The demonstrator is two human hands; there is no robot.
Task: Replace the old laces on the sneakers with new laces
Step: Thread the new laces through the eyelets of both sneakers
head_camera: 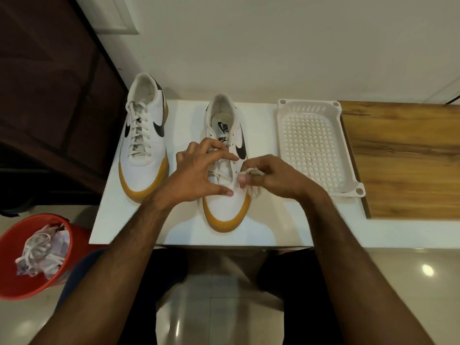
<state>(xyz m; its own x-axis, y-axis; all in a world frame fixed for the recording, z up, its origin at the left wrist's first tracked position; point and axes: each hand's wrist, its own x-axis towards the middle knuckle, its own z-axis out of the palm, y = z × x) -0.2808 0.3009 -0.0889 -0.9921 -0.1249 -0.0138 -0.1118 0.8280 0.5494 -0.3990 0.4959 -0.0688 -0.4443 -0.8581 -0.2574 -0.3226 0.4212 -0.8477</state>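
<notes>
Lacing the near sneaker [225, 195] on the white tabletop [261, 220].

The right hand [268, 178] pinches the bunched lace [245, 173] beside the lower eyelets; the left hand [199, 170], fingers spread, steadies the upper (best kept flat, untwisted). Farther left, the second sneaker [145, 148] sits fully laced.

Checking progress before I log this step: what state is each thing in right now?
Left sneaker: fully laced.
Right sneaker: laced only at lowest eyelets.
Lace: partly threaded.
Left hand: open, steadying the right sneaker.
Right hand: fingers pinching the lace end.
Tray: empty.
Red bin: holds discarded laces.
</notes>
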